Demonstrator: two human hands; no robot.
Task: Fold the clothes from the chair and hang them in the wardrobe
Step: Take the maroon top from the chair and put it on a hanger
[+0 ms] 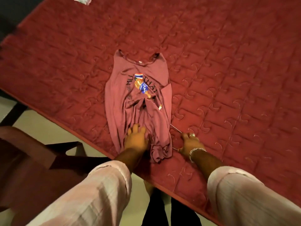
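Note:
A maroon T-shirt (138, 98) with a colourful chest print lies on the red quilted bed (228, 62), collar away from me, sides folded in. Its lower half is bunched into folds. My left hand (136, 138) rests on that bunched hem, fingers curled into the fabric. Just right of the shirt, my right hand (189, 142), with a ring and a bracelet, holds a thin wire hanger (175, 128). Only short bits of the wire show beside the shirt's edge; the rest is hidden.
The bed's near edge (91, 141) runs diagonally from the left to the bottom right. A dark wooden chair (24, 154) stands at the lower left on the pale floor. A white item (83, 0) lies at the bed's far left corner.

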